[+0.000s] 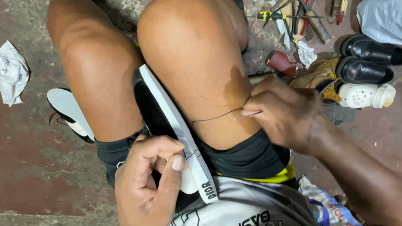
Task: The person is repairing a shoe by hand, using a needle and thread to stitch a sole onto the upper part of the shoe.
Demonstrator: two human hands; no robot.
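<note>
While the black shoe with a white sole sits wedged between the knees, sole edge up, it is steadied for stitching; the left hand is clamped on the sole's near end, thumb pressed beside the seam; the right hand, just right of the shoe, pinches a needle, drawing dark thread taut from the sole; other shoes lie on the floor beyond.

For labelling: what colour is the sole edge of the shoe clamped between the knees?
White, on a black shoe; head view.
</note>
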